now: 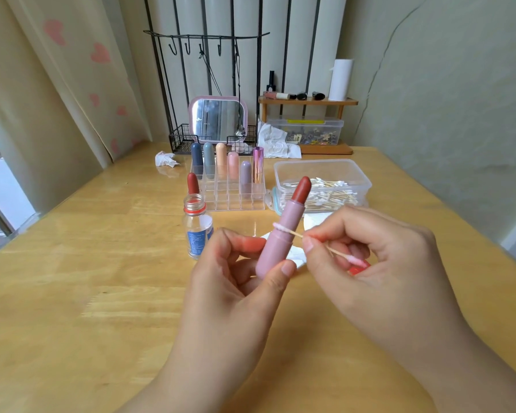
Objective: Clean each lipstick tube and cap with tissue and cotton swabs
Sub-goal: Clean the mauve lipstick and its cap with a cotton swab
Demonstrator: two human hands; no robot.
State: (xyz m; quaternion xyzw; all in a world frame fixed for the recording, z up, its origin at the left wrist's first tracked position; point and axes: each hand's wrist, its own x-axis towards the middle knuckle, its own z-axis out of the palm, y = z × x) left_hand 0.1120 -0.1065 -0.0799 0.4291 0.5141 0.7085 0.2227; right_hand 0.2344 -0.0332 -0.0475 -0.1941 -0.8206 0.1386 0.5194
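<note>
My left hand (239,281) grips an uncapped pink lipstick tube (277,242), tilted with its red-brown stick pointing up and to the right. My right hand (379,263) pinches a cotton swab (316,242); its far tip, stained pink, lies against the ridge around the tube's middle. A folded white tissue (298,257) lies on the table under the tube, mostly hidden by my hands. A red cap (193,183) stands behind a small open bottle (197,231).
A clear organizer (236,201) holds several capped lipsticks (221,159). A clear box of cotton swabs (322,183) sits to its right. Crumpled tissues (166,158), a pink mirror (218,119), a wire basket and a wooden shelf (307,101) line the back of the wooden table (102,293).
</note>
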